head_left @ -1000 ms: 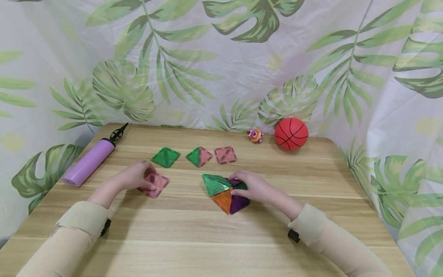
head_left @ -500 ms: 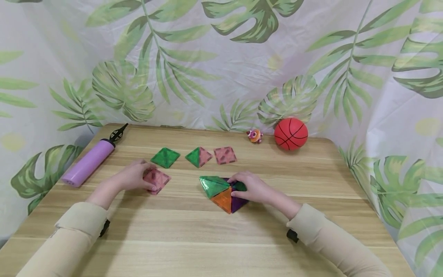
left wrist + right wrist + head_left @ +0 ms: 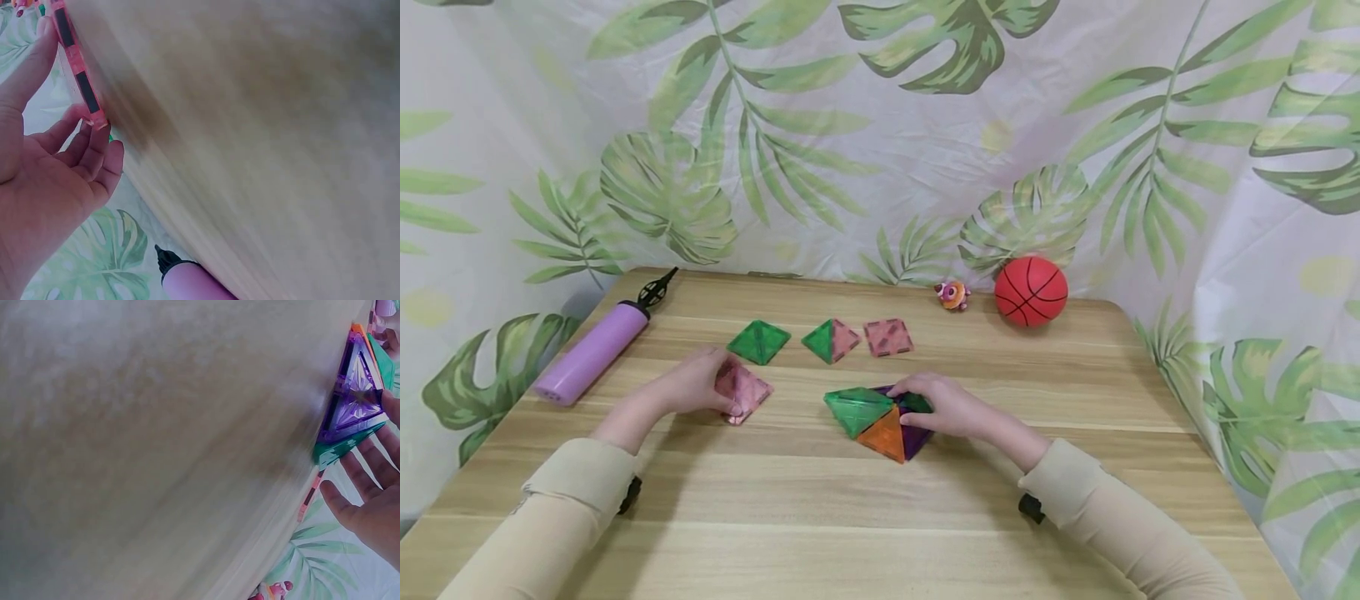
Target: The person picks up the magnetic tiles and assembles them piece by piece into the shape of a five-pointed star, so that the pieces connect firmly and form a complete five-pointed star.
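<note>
My left hand pinches a clear pink square magnetic tile at the left of the table. In the left wrist view the thumb and fingertips hold that tile by its sides, and dark magnet strips show along its edge. My right hand grips a raised form of joined triangular magnetic tiles near the middle. Its green tile faces left, an orange tile faces front, and a purple tile shows in the right wrist view. The right palm and fingers hide part of its far side.
Behind the hands lie a green tile pair, a green and pink pair and a pink square. A purple pump lies at the left. A small toy figure and a red ball sit at the back right.
The joined triangular tiles have slid left and turned slightly in my right hand. The pink tile has shifted a little to the right and its tilt has changed.
</note>
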`<state>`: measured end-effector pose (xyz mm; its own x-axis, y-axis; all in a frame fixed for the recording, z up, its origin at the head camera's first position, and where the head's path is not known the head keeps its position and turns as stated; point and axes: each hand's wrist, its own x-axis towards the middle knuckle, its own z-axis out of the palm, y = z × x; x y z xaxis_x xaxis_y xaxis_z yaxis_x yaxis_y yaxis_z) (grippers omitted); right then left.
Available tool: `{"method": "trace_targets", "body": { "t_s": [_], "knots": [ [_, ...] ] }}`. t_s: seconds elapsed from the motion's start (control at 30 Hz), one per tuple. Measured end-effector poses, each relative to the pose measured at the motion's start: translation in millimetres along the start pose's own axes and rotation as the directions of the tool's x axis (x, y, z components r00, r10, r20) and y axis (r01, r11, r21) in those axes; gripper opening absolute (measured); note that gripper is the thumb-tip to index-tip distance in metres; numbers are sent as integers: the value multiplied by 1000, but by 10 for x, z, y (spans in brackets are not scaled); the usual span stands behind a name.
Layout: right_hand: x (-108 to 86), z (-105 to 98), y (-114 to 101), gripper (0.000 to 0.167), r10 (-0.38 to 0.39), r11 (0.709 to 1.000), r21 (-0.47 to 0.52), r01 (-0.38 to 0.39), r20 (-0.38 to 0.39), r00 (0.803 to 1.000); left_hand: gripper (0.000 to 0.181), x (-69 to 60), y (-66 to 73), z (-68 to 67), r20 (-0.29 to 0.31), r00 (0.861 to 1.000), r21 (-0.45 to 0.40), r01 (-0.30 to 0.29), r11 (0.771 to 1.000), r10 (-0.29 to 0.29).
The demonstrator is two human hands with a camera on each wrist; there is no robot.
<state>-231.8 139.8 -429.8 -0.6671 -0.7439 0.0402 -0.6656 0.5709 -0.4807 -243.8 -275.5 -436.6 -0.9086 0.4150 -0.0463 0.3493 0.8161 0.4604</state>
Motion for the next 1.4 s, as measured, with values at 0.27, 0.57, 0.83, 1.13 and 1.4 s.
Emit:
{"method": "trace_targets", "body": {
  "t_s": [0.27, 0.57, 0.83, 1.13, 1.4],
  "knots": [
    [4, 14, 22, 37, -19, 1000, 9, 19, -16, 1000, 46, 106, 18, -52, -3, 1000, -230, -3, 973, 2],
    [-20, -39, 56, 36, 12, 997, 71, -6, -73, 997, 25, 211, 231, -157, -13, 998, -442, 45, 896, -56],
    [66, -146, 38, 35, 23, 996, 93, -9, -153, 988, 26, 415, 559, -251, -67, 997, -446, 0, 895, -33],
    [243, -258, -114, 29, 91, 967, 252, -45, -173, 981, 28, 683, 1062, -206, -67, 997, -486, -60, 872, 31],
    [371, -309, -156, 31, 174, 925, 371, -85, -213, 961, 24, 918, 1332, -12, -32, 996, -525, -85, 847, 80]
  ]
}}
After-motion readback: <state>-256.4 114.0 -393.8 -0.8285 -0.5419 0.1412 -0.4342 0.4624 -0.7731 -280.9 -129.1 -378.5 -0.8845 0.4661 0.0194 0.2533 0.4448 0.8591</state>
